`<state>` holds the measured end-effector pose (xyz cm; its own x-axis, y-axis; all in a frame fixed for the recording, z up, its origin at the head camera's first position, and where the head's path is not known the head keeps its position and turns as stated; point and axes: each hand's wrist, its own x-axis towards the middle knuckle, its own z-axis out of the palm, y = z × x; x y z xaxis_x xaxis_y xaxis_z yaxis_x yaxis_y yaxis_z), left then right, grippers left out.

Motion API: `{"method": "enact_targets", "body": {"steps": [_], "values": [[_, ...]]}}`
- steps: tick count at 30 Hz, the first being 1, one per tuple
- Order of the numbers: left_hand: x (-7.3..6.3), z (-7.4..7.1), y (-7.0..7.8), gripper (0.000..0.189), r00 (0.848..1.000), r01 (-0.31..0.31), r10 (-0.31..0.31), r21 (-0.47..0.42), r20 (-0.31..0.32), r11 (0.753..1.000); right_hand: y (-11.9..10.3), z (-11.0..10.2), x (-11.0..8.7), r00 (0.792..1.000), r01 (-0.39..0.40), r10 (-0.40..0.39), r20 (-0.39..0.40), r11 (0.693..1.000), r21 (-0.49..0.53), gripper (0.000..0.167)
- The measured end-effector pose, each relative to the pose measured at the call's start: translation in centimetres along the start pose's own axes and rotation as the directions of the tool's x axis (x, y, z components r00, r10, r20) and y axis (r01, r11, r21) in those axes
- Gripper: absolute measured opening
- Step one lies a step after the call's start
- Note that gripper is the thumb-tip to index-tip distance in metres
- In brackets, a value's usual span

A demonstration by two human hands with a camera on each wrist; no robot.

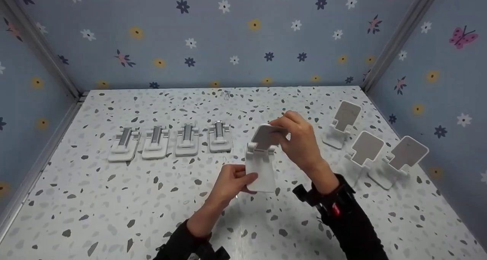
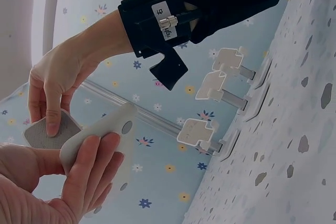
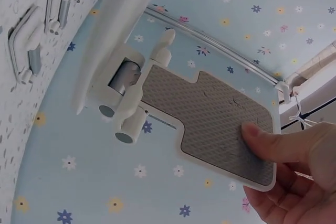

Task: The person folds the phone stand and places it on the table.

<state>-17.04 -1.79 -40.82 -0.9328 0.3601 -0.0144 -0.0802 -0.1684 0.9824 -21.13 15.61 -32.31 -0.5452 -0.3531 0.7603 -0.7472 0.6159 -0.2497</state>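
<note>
One white folding stand [image 1: 261, 163] is being held above a speckled counter [image 1: 114, 199], its grey-faced plate [image 3: 215, 116] tilting away from the base [image 1: 262, 181]. The left hand [image 1: 230, 182] is pinching the base's edge, thumb and fingers forming the grip; the right hand [image 1: 300, 142] is pinching the plate's outer end, thumb pressing the grey face. Four folded stands [image 1: 186, 150] are lying in a row to the left, while three opened stands [image 1: 367, 148] are standing to the right.

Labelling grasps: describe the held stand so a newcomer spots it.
At the speckled table, look between four folded stands and three unfolded stands. The left hand grips the stand by its white base, the right hand by its grey plate. Only this one is held.
</note>
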Motion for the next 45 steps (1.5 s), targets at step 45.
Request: {"method": "enact_targets", "body": {"steps": [45], "values": [[0.7, -0.9, -0.2, 0.032, 0.995, -0.013, 0.015, 0.024, -0.101, 1.000, -1.7, 0.7, -4.8, 0.929, -0.370, 0.316, 0.194, 0.764, 0.529, 0.039]]}}
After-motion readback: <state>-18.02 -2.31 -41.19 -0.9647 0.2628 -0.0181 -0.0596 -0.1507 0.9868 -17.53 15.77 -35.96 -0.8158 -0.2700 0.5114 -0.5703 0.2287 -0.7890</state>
